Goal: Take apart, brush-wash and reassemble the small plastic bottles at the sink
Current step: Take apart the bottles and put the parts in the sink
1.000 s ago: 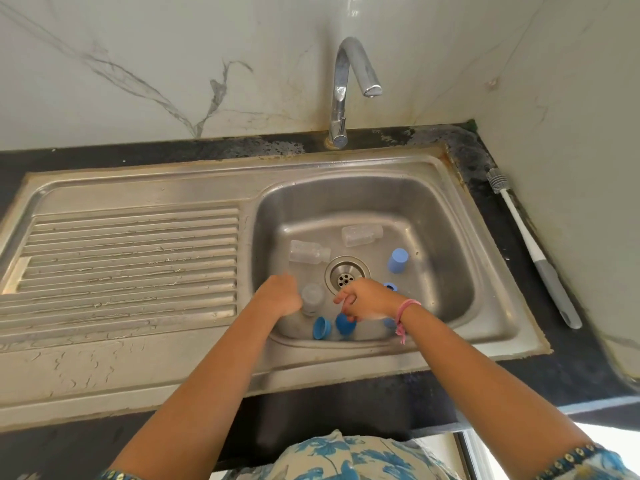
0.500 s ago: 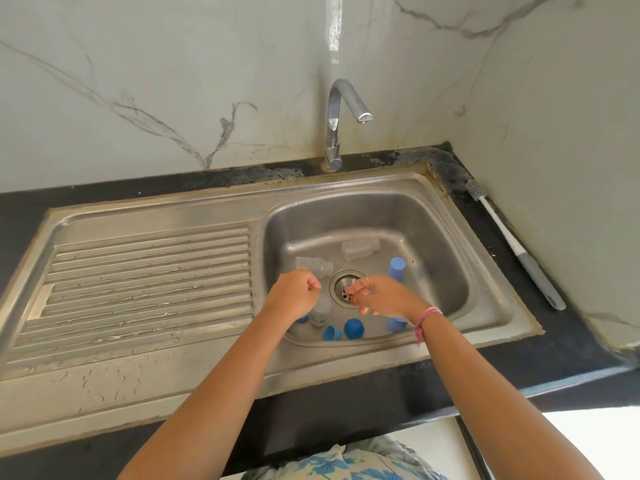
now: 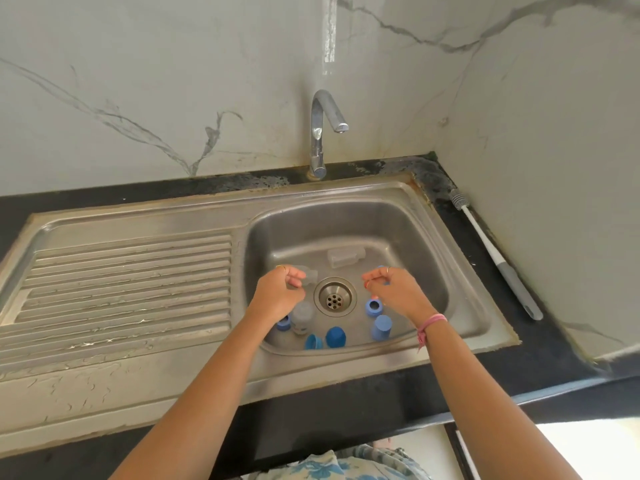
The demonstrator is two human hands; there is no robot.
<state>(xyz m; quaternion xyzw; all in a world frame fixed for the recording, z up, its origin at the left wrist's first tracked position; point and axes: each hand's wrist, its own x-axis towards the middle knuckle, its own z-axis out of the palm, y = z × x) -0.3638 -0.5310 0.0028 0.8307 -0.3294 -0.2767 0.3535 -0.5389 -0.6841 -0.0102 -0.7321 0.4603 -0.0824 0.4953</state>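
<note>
Several small plastic bottle parts lie in the steel sink basin. One clear bottle lies on its side at the back, and another lies partly hidden behind my left hand. A third clear bottle stands near the front. Blue caps sit loose along the front. My left hand hovers left of the drain, fingers curled, holding nothing. My right hand hovers right of the drain, fingers curled and empty too; a blue cap peeks out behind it.
The faucet stands behind the basin with no water running. A long white-and-grey bottle brush lies on the black counter at the right, against the wall. The ribbed drainboard stretches to the left.
Both hands have lifted off the bottle parts at the basin's front and moved apart to either side of the drain. The camera has tilted upward.
</note>
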